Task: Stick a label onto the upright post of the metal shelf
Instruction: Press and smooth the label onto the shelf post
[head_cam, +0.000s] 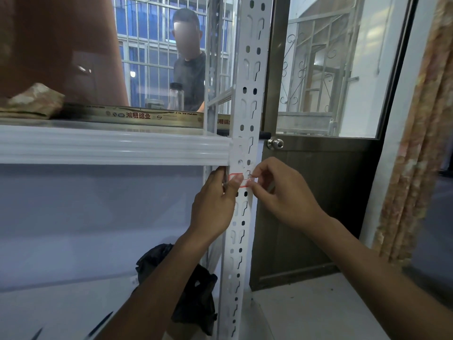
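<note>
Head view, only one there is. White slotted post (245, 94) runs top to bottom, centre of frame. The label (242, 180), small, white w/ red border, sits on the post's front face just below where the shelf beam (110, 146) joins it, approx mid-frame.

Left hand (215, 204) comes in from lower centre: fingers curl round the post's left edge, thumb lies flat over the label's left part and presses it to the metal. Right hand (282, 192) comes from lower right: thumb & forefinger pinch the label's right end, at or just off the post's right edge. Can't tell if that end is stuck down yet or still lifted.

Step, my read: label is placed and being laid on, left side anchored, right side being pulled taut & lowered. Mostly done, not finished.

Next move needs: right-hand pinch to let the free end down w/o skewing it, then a thumb wipe left to right across the face. The slots & holes sit right under the label, so press on solid metal btw them or it'll dimple.

Other stuff: black bag (191, 290) at lower centre behind the post, brown door (318, 204) w/ knob (275, 143) right of it.
</note>
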